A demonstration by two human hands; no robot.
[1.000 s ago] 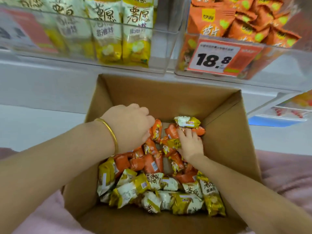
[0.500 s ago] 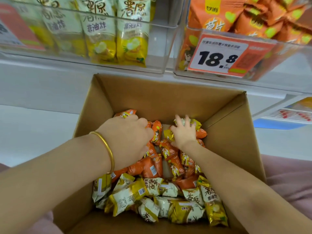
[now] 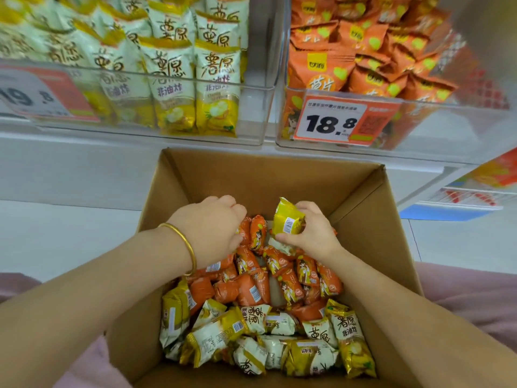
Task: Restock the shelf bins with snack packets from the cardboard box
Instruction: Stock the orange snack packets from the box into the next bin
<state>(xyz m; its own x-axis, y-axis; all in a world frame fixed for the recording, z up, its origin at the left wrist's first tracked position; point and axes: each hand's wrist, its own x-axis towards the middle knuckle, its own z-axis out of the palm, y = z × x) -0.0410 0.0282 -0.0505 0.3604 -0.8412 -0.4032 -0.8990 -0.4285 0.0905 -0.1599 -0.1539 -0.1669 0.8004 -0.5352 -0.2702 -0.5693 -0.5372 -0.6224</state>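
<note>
Two bare arms reach into an open cardboard box [image 3: 251, 175] set just below a white shelf [image 3: 84, 163]. The right grip [image 3: 313, 233] is clenched around a single yellow packet [image 3: 288, 219], thumb beneath and fingers over the top. It holds the packet tilted and raised just above the heap at the far end of the box.

The left grip [image 3: 212, 228], with a gold bangle [image 3: 181, 242] on its wrist, lies knuckles-up with its fingers curled down among the orange packets [image 3: 279, 273]. Whether it is grasping one cannot be told.

Those orange packets fill the middle and far part of the box. A loose pile of yellow-and-white packets [image 3: 279, 331] lies along the near side.

Two clear bins stand side by side on the shelf. The left bin [image 3: 253, 119] holds upright rows of the yellow-and-white kind. The right bin [image 3: 461, 130] is heaped with orange bags and carries a price tag [image 3: 333, 121] reading 18.8. Pink fabric [image 3: 461, 292] shows on both sides of the box, under the forearms.
</note>
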